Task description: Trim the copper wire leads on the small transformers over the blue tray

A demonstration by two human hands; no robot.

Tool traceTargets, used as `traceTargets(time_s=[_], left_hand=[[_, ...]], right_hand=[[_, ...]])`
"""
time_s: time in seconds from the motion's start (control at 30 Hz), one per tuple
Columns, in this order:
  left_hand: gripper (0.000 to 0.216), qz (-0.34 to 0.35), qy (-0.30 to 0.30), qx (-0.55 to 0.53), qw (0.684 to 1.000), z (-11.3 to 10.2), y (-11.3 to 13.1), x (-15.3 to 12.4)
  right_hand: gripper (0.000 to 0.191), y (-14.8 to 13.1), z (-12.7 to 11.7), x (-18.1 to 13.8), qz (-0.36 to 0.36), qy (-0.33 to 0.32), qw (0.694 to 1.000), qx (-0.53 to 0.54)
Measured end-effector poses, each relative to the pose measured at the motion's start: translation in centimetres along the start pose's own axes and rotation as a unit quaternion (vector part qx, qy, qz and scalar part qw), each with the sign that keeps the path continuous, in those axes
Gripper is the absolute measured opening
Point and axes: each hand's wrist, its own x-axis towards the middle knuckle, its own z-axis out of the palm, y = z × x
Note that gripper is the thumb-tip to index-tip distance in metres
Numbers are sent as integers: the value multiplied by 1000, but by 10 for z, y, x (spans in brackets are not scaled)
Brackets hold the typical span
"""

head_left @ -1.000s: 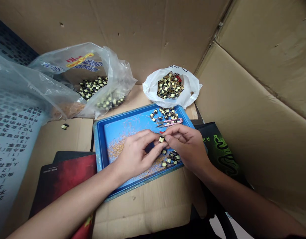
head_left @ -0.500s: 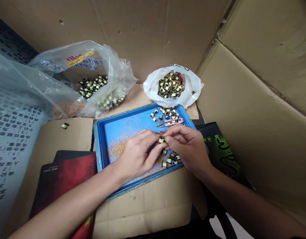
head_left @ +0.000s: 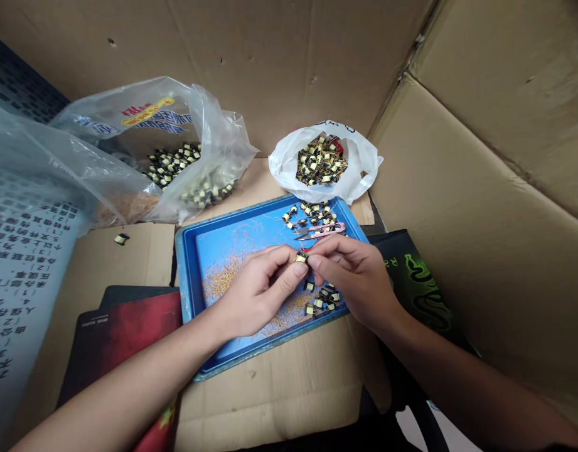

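Above the blue tray point(head_left: 187, 314), my left hand point(head_left: 265, 282) pinches a small yellow-taped transformer point(head_left: 302, 257) between thumb and fingers. My right hand point(head_left: 352, 270) is closed at the transformer's right side, its thumb and fingertips pressed together; what lies between them is too small to make out. A bit of red point(head_left: 307, 249) shows just behind the fingertips. Beyond my right hand, pink thread snips point(head_left: 321, 231) lie in the tray among transformers with wire leads point(head_left: 312, 212). More transformers point(head_left: 324, 300) are heaped below my hands, beside copper-coloured wire clippings point(head_left: 223, 276).
A white plastic bag point(head_left: 283, 166) full of wired transformers stands behind the tray. To its left, a clear bag point(head_left: 223, 135) holds more. One loose transformer point(head_left: 122, 239) lies on the cardboard at left. A red-and-black mat point(head_left: 128, 339) and a black-and-green mat point(head_left: 423, 276) flank the tray.
The transformer has tilted and moved slightly left and up in my left fingers. My left thumb now lies along its lower edge. My right fingertips remain close against it.
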Motion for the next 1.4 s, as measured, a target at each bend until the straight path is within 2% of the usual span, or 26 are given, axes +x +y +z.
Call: traceTargets(time_s=[0.2, 0.37, 0.47, 0.63, 0.77, 0.9, 1.03, 1.13, 1.2, 1.3, 1.4], left_hand=[[39, -1, 6, -19, 1000, 1, -2, 0], [47, -23, 28, -25, 999, 1, -2, -1], [49, -22, 18, -18, 999, 0, -2, -1], [49, 2, 2, 12, 1000, 0, -4, 1], [50, 3, -11, 14, 1000, -1, -4, 1], [51, -10, -13, 28, 999, -1, -2, 1], [50, -37, -9, 18, 999, -1, -2, 3], [51, -49, -8, -1, 999, -2, -2, 2], [52, -40, -16, -10, 999, -4, -3, 1], [54, 0, -31, -7, 999, -4, -4, -1], [47, 54, -23, 31, 998, -3, -6, -3]], right_hand=[[10, 2, 1, 0, -4, -2, 1000, 1], [11, 5, -3, 0, -29, -42, 999, -12], [7, 4, -8, 0, -34, -53, 998, -13], [17, 1, -11, 2, -83, -55, 994, -45], [12, -1, -10, 4, -107, -44, 990, -80], [1, -4, -11, 5, -175, -36, 970, -164], [5, -8, -11, 1, -247, -35, 934, -255], [7, -11, -10, -4, -295, -64, 908, -289], [7, -11, -13, -6, -284, -83, 923, -247], [5, -10, -19, -4, -220, -62, 960, -160], [13, -10, -24, -2, -173, -67, 973, -135]])
